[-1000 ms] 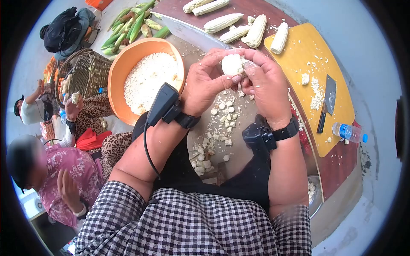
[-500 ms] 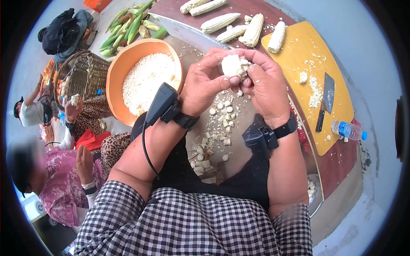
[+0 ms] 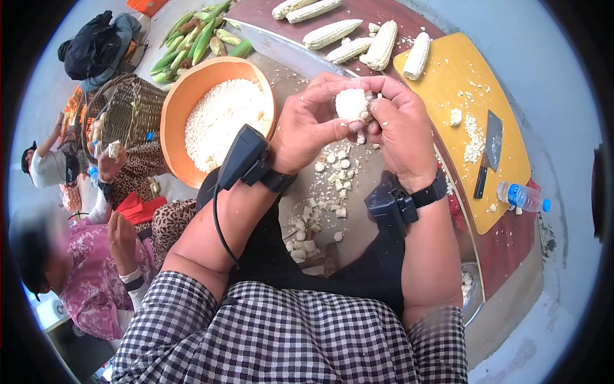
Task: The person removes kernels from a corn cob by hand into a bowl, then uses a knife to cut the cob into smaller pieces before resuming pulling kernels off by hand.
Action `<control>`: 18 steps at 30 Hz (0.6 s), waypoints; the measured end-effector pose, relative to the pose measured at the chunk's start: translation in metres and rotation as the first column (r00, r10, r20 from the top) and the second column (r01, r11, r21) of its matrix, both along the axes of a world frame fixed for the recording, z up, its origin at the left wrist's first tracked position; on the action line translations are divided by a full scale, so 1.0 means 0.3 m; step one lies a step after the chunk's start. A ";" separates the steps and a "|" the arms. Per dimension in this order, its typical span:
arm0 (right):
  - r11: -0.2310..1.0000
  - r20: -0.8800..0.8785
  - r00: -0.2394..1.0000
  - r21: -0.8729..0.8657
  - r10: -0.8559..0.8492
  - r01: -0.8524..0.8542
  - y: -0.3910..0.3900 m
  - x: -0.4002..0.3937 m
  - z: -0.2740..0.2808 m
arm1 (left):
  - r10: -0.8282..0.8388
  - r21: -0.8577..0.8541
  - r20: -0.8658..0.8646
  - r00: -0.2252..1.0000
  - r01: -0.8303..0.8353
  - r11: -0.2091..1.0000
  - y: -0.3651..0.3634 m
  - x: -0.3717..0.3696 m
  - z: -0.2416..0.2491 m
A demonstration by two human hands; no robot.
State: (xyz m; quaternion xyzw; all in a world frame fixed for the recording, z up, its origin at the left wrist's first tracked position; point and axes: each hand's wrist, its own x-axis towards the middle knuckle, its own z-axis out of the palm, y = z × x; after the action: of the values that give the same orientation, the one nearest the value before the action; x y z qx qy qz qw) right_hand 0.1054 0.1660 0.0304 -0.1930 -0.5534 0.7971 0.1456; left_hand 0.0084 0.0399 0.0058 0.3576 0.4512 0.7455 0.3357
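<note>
Between my two hands is a short piece of white corn cob [image 3: 352,104], its pale kernels facing up. My left hand [image 3: 313,114] grips it from the left, thumb below and fingers curled over the far side. On the other side my right hand [image 3: 400,118] pinches the piece, its thumb pressed against the kernels. Some fingertips are hidden behind the cob. Bits of cob and kernels [image 3: 332,173] lie on the floor beneath my hands. Left of my left hand stands an orange basin [image 3: 173,121] holding many loose white kernels [image 3: 220,118].
A yellow cutting board [image 3: 505,134] at right holds a cleaver [image 3: 491,144], a cob and crumbs. Whole cobs [image 3: 332,34] lie on the red table, with a water bottle [image 3: 521,196] near its edge. At left are a wicker basket [image 3: 135,109], unhusked corn [image 3: 192,41] and a seated co-worker [image 3: 102,269].
The corn piece has turned in my hands, so its kernel side now faces up where a paler, flatter face showed before. My hands stay almost in place.
</note>
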 end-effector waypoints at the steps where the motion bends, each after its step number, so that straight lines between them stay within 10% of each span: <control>1: 1.000 -0.002 1.000 -0.010 -0.004 0.004 0.000 -0.001 -0.001 | -0.001 0.000 -0.007 1.000 0.001 1.000 0.002 0.000 0.001; 8: 0.929 -0.176 0.984 -0.360 0.028 -0.091 0.001 -0.002 0.025 | -0.025 0.039 0.204 0.979 0.018 0.999 0.005 -0.007 0.017; 18: 0.993 -0.119 0.991 0.114 0.054 -0.040 -0.027 0.001 0.030 | 0.047 -0.011 0.075 0.996 -0.046 0.999 -0.015 -0.014 0.004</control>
State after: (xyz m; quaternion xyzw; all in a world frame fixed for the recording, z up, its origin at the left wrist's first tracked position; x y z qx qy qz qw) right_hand 0.1057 0.1580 0.0393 -0.1224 -0.5915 0.7785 0.1708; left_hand 0.0043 0.0354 0.0069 0.3172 0.4500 0.7639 0.3366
